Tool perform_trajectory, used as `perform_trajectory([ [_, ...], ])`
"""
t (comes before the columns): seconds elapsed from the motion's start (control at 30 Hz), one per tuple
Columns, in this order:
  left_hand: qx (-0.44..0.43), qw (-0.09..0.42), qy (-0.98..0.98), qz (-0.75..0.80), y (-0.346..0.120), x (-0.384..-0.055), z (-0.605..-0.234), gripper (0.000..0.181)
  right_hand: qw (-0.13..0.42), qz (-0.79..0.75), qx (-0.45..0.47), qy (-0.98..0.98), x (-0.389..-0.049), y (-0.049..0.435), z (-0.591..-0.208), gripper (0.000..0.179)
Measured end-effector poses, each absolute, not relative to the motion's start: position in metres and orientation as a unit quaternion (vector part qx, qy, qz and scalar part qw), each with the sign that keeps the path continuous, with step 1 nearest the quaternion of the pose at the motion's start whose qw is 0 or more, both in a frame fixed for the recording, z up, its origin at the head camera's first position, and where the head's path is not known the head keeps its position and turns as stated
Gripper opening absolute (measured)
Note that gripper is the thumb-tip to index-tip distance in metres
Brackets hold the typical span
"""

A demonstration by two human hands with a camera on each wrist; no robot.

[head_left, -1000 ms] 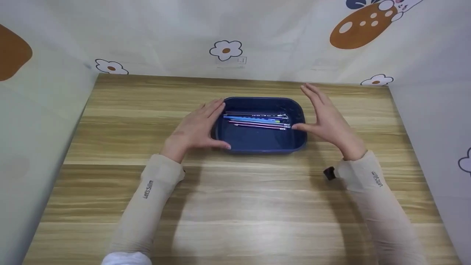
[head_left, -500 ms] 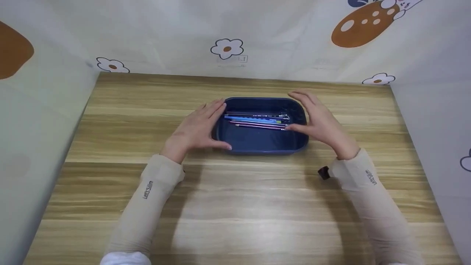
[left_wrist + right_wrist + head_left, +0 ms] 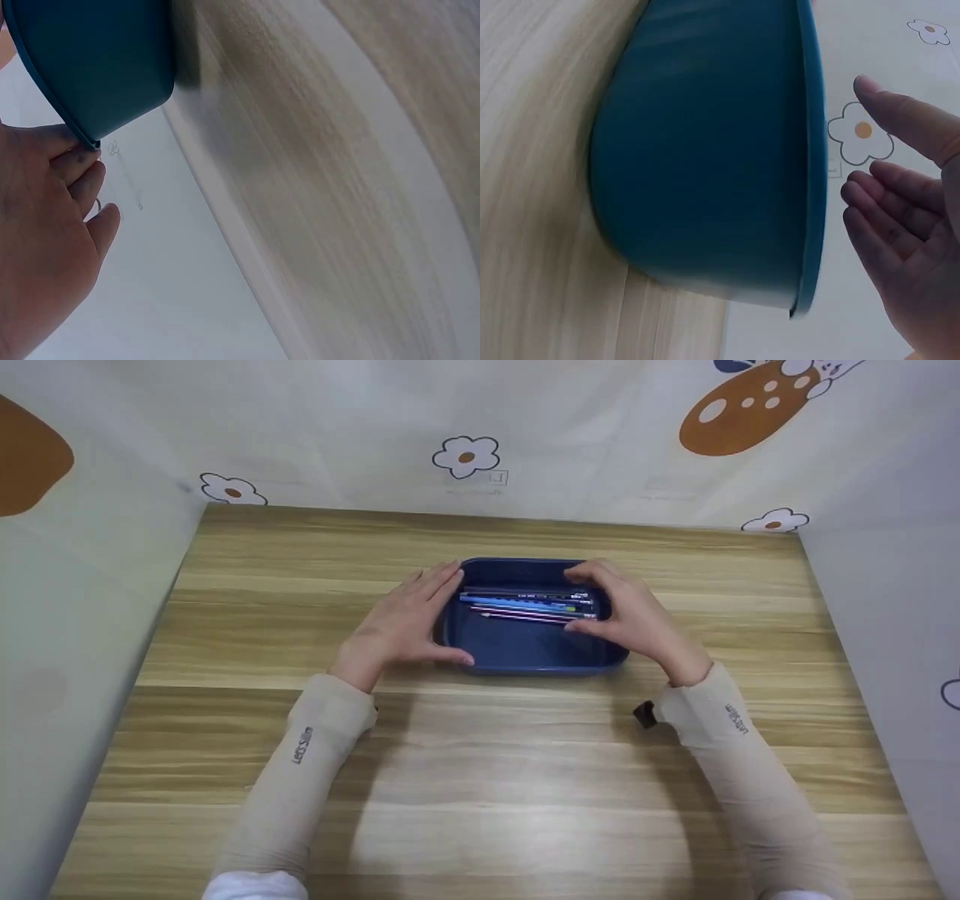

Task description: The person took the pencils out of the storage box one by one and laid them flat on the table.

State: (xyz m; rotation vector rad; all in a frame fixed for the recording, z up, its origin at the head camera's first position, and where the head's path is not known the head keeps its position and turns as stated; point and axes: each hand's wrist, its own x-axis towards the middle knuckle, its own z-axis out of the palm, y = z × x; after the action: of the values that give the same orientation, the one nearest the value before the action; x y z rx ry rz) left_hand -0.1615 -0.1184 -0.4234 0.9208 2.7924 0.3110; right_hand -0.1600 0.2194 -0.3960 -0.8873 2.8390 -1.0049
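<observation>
A dark blue rectangular basin (image 3: 525, 651) with rounded corners stands on the wooden table. Several pencils (image 3: 525, 606) lie side by side on its floor, among them blue and purple-striped ones. At the left end, my left hand (image 3: 401, 619) rests on the rim with thumb and fingers spread; the left wrist view has its fingertips (image 3: 88, 161) right at the rim. Over the right end hovers my right hand (image 3: 637, 611), thumb and bent fingers apart, overlapping the pencils' eraser ends. In the right wrist view that hand (image 3: 922, 232) is above the basin's rim with nothing in it.
The wood-grain table (image 3: 510, 780) stretches in front of the basin and to both sides. A pale sheet (image 3: 337, 442) printed with flowers and carrots walls off the back, with pale walls at left and right. A dark object (image 3: 645, 714) sits at the right wrist.
My right hand has moved left, from beside the basin to over its right end, its fingers coming in closer to the thumb. The left hand, basin and pencils have stayed in place.
</observation>
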Motion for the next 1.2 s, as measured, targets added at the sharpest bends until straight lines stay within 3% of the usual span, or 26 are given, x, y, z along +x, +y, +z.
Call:
perform_trajectory([
  [0.4,0.308,0.094,0.940,0.108,-0.120,-0.162,-0.424,0.129,0.019,-0.342,-0.354,0.870,-0.163,0.206,-0.411,0.061],
  [0.6,0.304,0.104,0.940,0.118,-0.120,-0.161,-0.424,0.128,-0.002,-0.348,-0.384,0.856,-0.165,0.200,-0.419,0.054],
  [1.2,0.306,0.096,0.941,0.112,-0.118,-0.160,-0.423,0.129,0.046,-0.347,-0.362,0.864,-0.169,0.189,-0.425,0.047],
])
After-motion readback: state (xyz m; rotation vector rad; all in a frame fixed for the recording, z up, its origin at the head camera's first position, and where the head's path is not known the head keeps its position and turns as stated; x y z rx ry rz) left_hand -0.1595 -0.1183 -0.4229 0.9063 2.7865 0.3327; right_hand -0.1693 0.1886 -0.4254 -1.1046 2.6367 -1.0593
